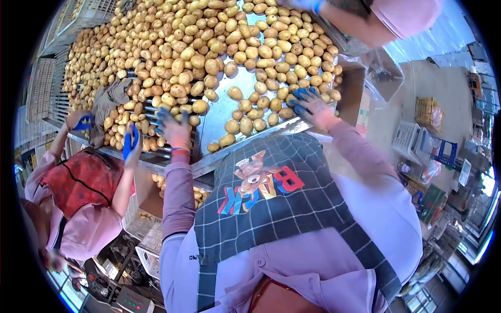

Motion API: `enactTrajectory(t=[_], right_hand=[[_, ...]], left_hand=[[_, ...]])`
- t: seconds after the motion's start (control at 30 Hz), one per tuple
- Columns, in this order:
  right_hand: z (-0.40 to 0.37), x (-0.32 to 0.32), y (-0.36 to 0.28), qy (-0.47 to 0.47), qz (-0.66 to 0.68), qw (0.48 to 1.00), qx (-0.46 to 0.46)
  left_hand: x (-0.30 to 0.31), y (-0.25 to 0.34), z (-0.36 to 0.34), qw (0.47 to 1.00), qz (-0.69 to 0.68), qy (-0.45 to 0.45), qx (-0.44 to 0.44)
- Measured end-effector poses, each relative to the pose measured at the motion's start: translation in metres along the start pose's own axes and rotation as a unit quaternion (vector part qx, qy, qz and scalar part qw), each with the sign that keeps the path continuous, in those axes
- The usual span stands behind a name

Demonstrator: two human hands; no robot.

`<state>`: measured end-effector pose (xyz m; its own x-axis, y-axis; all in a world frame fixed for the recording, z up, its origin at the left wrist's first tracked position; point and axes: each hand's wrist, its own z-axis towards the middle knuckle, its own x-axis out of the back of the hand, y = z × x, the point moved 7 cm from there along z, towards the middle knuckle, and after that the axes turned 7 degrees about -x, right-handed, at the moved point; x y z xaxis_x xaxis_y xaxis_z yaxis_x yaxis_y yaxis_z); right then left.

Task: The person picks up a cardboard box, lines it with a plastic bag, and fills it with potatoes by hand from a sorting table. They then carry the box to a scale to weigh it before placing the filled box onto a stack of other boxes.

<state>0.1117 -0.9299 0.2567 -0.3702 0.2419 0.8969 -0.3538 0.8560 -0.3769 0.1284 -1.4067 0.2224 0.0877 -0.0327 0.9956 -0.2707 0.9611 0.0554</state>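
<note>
Potatoes [177, 65] lie heaped over a metal sorting table [216, 130] in front of me. My left hand [175, 129], in a glove with blue-grey fingers, rests on the potatoes at the near edge of the bars, its fingers apart. Over to the right, my right hand [315, 110] wears a similar glove. Its fingers are spread against potatoes near the table's right end. Neither palm shows, and I see no potato gripped in either hand. A looser group of potatoes [246, 125] sits on the bare metal between my hands.
At my left a co-worker's blue-gloved hands [131, 142] are by the potatoes, near a grey cloth [108, 99]. Another person's arm [349, 23] reaches in from the far right. A cardboard box [350, 87] adjoins the table's right end; another box [148, 194] stands below my left arm.
</note>
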Motion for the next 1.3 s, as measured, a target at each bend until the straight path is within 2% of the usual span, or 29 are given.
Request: enactTrajectory(t=[0.03,0.07,0.1,0.13,0.17,0.2,0.23,0.3,0.33,0.37,0.47,0.5,0.53,0.57,0.6,0.63,0.67,0.77,0.8,0.83,0.9,0.93,1.0,1.03,1.1,1.13,1.17,1.23,1.3], right_hand=[[0.008,-0.005,-0.009,0.000,-0.001,1.000,0.005],[0.016,0.002,-0.010,0.115,0.034,0.992,-0.031],[0.021,0.007,-0.015,0.224,0.071,0.970,-0.069],[0.033,0.001,-0.029,0.214,0.056,0.971,-0.086],[0.045,-0.016,-0.035,0.163,0.033,0.984,-0.068],[0.057,-0.019,-0.040,0.136,-0.045,0.987,-0.071],[0.073,-0.019,-0.040,0.110,-0.124,0.983,-0.073],[0.109,-0.009,-0.026,0.159,-0.153,0.975,-0.009],[0.127,0.004,-0.022,0.161,-0.159,0.974,-0.002],[0.143,0.005,-0.015,0.178,-0.117,0.977,0.013],[0.147,0.040,-0.052,0.250,-0.061,0.966,-0.032],[0.136,0.041,-0.078,0.259,0.043,0.963,0.070],[0.135,0.020,-0.113,0.039,-0.027,0.995,0.093],[0.110,-0.004,-0.149,0.025,-0.032,0.984,0.171],[0.093,-0.031,-0.173,-0.087,-0.134,0.964,0.211],[0.080,-0.049,-0.180,-0.033,-0.066,0.963,0.259],[0.088,-0.064,-0.179,-0.015,-0.103,0.963,0.248],[0.121,-0.081,-0.171,0.004,-0.141,0.965,0.221],[0.129,-0.077,-0.169,-0.017,-0.147,0.968,0.203],[0.134,-0.058,-0.171,-0.115,-0.098,0.978,0.148],[0.126,-0.022,-0.186,-0.147,-0.009,0.984,0.100],[0.116,-0.013,-0.206,-0.138,0.044,0.980,0.137],[0.087,0.001,-0.255,-0.201,0.153,0.937,0.240],[0.081,-0.018,-0.265,-0.236,0.178,0.920,0.257],[0.083,-0.036,-0.250,-0.057,0.147,0.926,0.343],[0.080,-0.041,-0.232,-0.058,0.065,0.920,0.382],[0.077,-0.041,-0.203,-0.059,-0.015,0.907,0.417],[0.084,-0.034,-0.132,-0.086,-0.107,0.926,0.353],[0.103,0.000,-0.085,-0.003,-0.146,0.934,0.326]], left_hand=[[0.015,0.038,-0.018,0.997,0.000,-0.047,-0.058],[0.015,0.058,-0.036,0.996,0.002,-0.065,-0.068],[-0.008,0.066,-0.053,0.983,-0.100,-0.005,-0.157],[-0.012,0.089,-0.074,0.943,-0.212,-0.192,-0.168],[0.013,0.119,-0.095,0.963,-0.087,-0.146,-0.208],[0.005,0.131,-0.113,0.936,-0.093,-0.158,-0.299],[0.020,0.137,-0.118,0.913,-0.158,-0.060,-0.371],[0.031,0.110,-0.116,0.906,-0.332,-0.057,-0.258],[0.047,0.090,-0.115,0.906,-0.380,0.051,-0.179],[0.058,0.073,-0.113,0.898,-0.422,0.089,-0.087],[0.069,0.016,-0.115,0.890,-0.426,0.160,0.020],[0.066,-0.003,-0.122,0.882,-0.436,0.171,0.052],[0.065,-0.015,-0.128,0.851,-0.484,0.180,0.101],[0.059,-0.027,-0.136,0.813,-0.530,0.198,0.138],[0.055,-0.034,-0.142,0.788,-0.557,0.197,0.173],[0.051,-0.039,-0.147,0.762,-0.583,0.195,0.205],[0.047,-0.036,-0.148,0.717,-0.626,0.194,0.237],[0.033,-0.003,-0.154,0.536,-0.764,0.137,0.331],[0.029,0.008,-0.156,0.518,-0.787,0.094,0.320],[0.043,0.029,-0.155,0.550,-0.772,0.054,0.315],[0.028,0.051,-0.162,0.398,-0.851,-0.022,0.342],[0.036,0.058,-0.157,0.392,-0.853,-0.010,0.344],[0.069,0.102,-0.155,0.174,-0.922,-0.172,0.300],[0.059,0.094,-0.161,0.175,-0.923,-0.164,0.301],[0.046,0.087,-0.166,0.084,-0.956,-0.197,0.199],[0.056,0.073,-0.169,0.297,-0.903,-0.182,0.253],[0.057,0.065,-0.173,0.299,-0.902,-0.175,0.256],[0.053,0.014,-0.180,0.415,-0.849,-0.043,0.324],[0.049,-0.041,-0.191,0.520,-0.787,0.040,0.330]])
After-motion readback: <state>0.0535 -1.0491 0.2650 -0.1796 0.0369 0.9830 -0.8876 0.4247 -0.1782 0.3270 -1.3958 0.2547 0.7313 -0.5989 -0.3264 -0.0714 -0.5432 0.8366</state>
